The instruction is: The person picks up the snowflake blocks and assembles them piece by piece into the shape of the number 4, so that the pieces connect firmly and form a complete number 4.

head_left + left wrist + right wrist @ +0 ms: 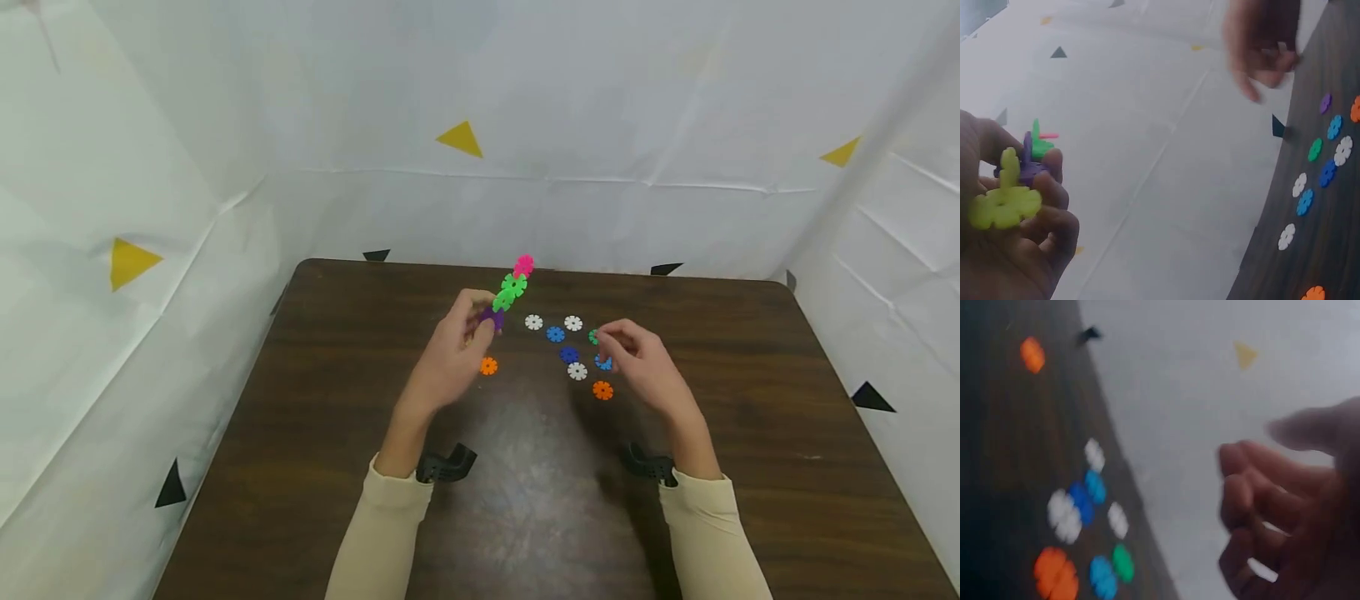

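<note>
My left hand holds up a chain of snowflake discs, pinching its purple bottom disc; green, lime and pink discs rise from it. In the left wrist view the fingers curl around the purple and lime discs. My right hand hovers just above loose discs on the table, fingers loosely curled and holding nothing I can see. Closest to it are a green disc and a light blue disc. The right wrist view is blurred and shows the curled fingers above the discs.
On the dark wooden table lie several loose discs: white, blue, white, orange, and an orange one under my left hand. White sheeting with yellow and black triangles walls the table.
</note>
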